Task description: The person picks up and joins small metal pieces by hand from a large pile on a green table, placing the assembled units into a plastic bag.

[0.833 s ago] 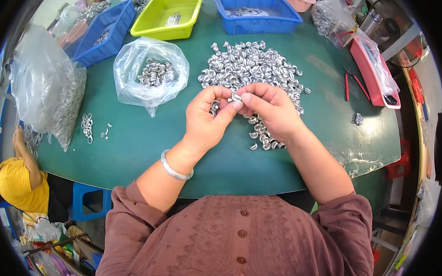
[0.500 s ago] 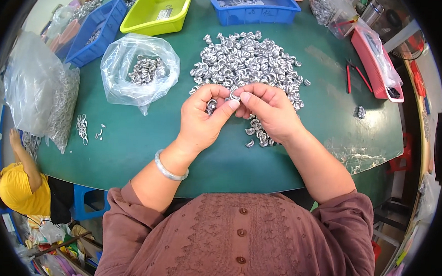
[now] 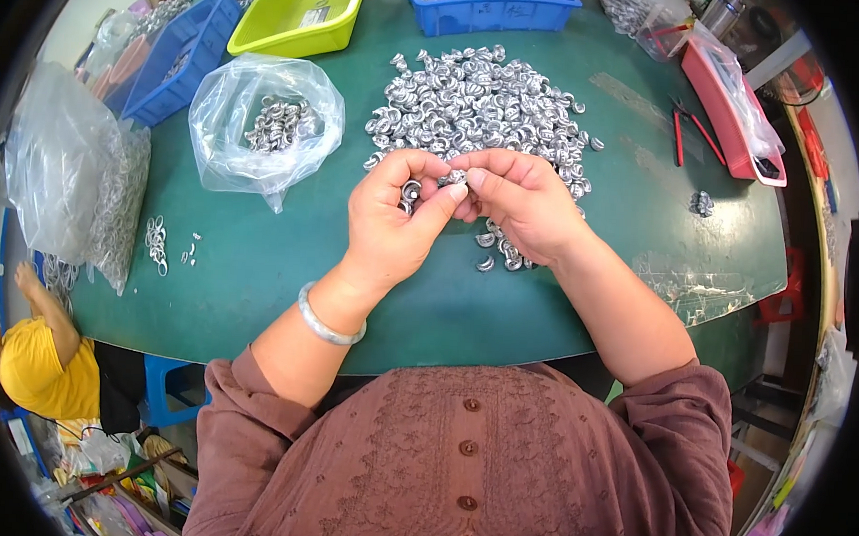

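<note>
A small silvery metal piece [image 3: 453, 177] is held between the left hand [image 3: 390, 218] and the right hand [image 3: 526, 203], at the near side of a heap of curved parts [image 3: 477, 112]; what shows of it runs roughly crosswise, though which way its curve faces is too small to tell. The left thumb and forefinger pinch it, a second metal part [image 3: 410, 196] tucked in the palm; the right thumb and fingertips grip its other side. To the left lies a clear bag [image 3: 261, 172]

The green table [image 3: 484, 333] bore a heap of metal pieces [image 3: 475, 107] at twelve o'clock, an open clear bag [image 3: 261, 172] at ten and a lime-green tray [image 3: 294, 42] at eleven. Red-handled pliers [image 3: 680, 139] lay at two.
</note>
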`<act>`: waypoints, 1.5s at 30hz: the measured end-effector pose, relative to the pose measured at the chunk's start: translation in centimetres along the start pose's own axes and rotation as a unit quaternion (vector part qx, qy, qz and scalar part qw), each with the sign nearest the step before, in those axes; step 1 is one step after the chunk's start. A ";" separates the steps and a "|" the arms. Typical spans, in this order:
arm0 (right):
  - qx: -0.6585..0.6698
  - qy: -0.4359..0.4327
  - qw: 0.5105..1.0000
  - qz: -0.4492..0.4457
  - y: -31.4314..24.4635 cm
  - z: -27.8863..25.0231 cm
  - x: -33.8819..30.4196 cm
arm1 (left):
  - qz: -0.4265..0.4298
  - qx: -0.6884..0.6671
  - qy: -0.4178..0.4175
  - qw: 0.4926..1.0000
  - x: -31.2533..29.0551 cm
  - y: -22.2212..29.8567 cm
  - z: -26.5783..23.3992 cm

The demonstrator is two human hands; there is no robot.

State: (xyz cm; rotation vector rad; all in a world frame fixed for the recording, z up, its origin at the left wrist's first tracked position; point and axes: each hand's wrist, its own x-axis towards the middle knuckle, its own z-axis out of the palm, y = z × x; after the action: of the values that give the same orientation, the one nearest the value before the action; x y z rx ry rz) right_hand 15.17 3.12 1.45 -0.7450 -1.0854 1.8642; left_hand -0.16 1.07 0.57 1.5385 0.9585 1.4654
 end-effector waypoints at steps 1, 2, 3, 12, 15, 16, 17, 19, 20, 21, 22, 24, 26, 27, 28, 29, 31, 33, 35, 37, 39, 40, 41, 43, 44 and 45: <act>0.000 0.003 1.000 0.001 0.0 -0.1 0.0 | -0.004 -0.007 0.001 1.000 0.0 0.0 0.0; 0.000 0.003 1.000 0.001 0.1 -0.1 0.0 | -0.004 -0.007 0.001 1.000 0.0 -0.1 0.0; -0.003 -0.001 1.000 0.000 0.1 -0.2 0.0 | -0.002 0.008 0.001 1.000 0.0 -0.3 -0.1; -0.021 0.010 1.000 0.002 -0.2 0.0 -0.1 | 0.011 0.060 -0.014 0.998 -0.1 0.2 0.0; -0.058 0.020 0.998 -0.014 -0.4 0.2 -0.1 | 0.002 0.063 -0.013 0.998 -0.1 -0.2 -0.3; -0.081 0.022 0.996 -0.026 -0.4 0.2 -0.1 | -0.003 0.067 -0.015 0.998 -0.1 -0.3 -0.4; -0.080 0.022 0.996 -0.027 -0.5 0.2 0.0 | -0.002 0.067 -0.015 0.998 -0.1 -0.2 -0.4; -0.103 0.021 0.994 -0.038 -0.5 0.1 -0.1 | -0.011 0.081 -0.017 0.997 -0.1 -0.1 -0.3; -0.103 0.022 0.994 -0.039 -0.5 0.1 -0.1 | -0.011 0.080 -0.018 0.997 -0.1 -0.1 -0.3; -0.137 0.030 0.989 -0.055 -0.5 0.2 -0.1 | -0.010 0.075 -0.019 0.997 -0.1 0.0 -0.3; -0.170 0.038 0.982 -0.070 -0.4 0.3 -0.1 | -0.009 0.070 -0.020 0.997 -0.1 0.0 -0.3; -0.216 0.041 0.971 -0.090 -0.4 0.4 -0.2 | -0.010 0.065 -0.008 0.998 -0.1 -0.3 -0.3; -0.261 0.045 0.958 -0.110 -0.4 0.3 -0.2 | -0.012 0.060 0.003 0.998 0.0 -0.2 -0.3; -0.253 0.048 0.960 -0.113 -0.3 0.2 -0.2 | -0.085 0.007 -0.005 0.996 0.0 0.1 -0.3; -0.245 0.051 0.961 -0.117 -0.2 0.1 -0.2 | -0.158 -0.045 -0.012 0.986 0.0 0.3 -0.4; -0.245 0.052 0.961 -0.117 -0.1 0.0 -0.1 | -0.158 -0.045 -0.013 0.986 0.0 0.2 -0.3; -0.230 0.053 0.964 -0.121 0.0 0.0 -0.1 | -0.241 -0.179 0.002 0.954 0.0 0.2 -0.4; -0.228 0.052 0.965 -0.121 -0.1 0.1 -0.1 | -0.257 -0.203 -0.002 0.945 0.1 0.1 -0.5; -0.227 0.051 0.965 -0.120 -0.2 0.1 -0.1 | -0.273 -0.228 -0.006 0.935 0.1 0.0 -0.6; -0.226 0.049 0.966 -0.117 -0.2 0.0 -0.1 | -0.282 -0.252 -0.005 0.926 0.1 -0.2 -0.6; -0.224 0.049 0.966 -0.118 -0.2 0.0 -0.1 | -0.279 -0.258 -0.008 0.925 0.1 -0.3 -0.7; -0.222 0.048 0.966 -0.120 -0.1 0.0 -0.1 | -0.276 -0.263 -0.011 0.924 0.1 -0.3 -0.7; -0.222 0.048 0.966 -0.120 -0.1 0.0 -0.2 | -0.276 -0.263 -0.011 0.924 0.1 -0.3 -0.7; -0.215 0.045 0.967 -0.126 -0.2 0.1 -0.2 | -0.270 -0.263 -0.020 0.926 0.1 -0.1 -0.7; -0.215 0.045 0.967 -0.126 -0.1 0.1 -0.2 | -0.270 -0.263 -0.020 0.926 0.1 -0.1 -0.7; -0.218 0.043 0.967 -0.127 -0.1 0.0 -0.2 | -0.262 -0.252 -0.016 0.932 0.1 -0.1 -0.6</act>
State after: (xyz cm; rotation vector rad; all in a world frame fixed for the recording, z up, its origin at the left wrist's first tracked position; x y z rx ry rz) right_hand 15.31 2.99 1.54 -0.8758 -1.4827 1.3784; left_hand -0.75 1.23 0.51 0.8448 0.8069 1.1700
